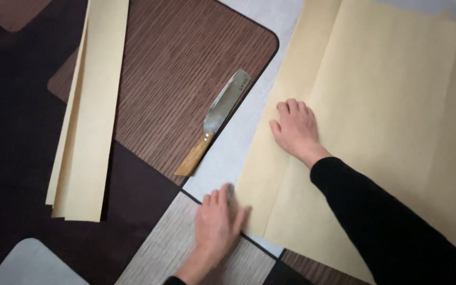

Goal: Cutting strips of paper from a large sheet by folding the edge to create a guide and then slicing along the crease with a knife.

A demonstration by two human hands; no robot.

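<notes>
The right hand (295, 129) lies flat and open, palm down, on the big sheet (386, 121) of cream paper that fills the right half of the frame, near its folded left edge. The left hand (218, 224), also open with fingers spread, presses at the lower centre, its fingertips touching the sheet's lower left edge. A knife (215, 121) with a wooden handle lies just left of the sheet, untouched. Cut strips (88, 111) of the same paper are stacked at the upper left on the patterned floor (180, 58).
</notes>
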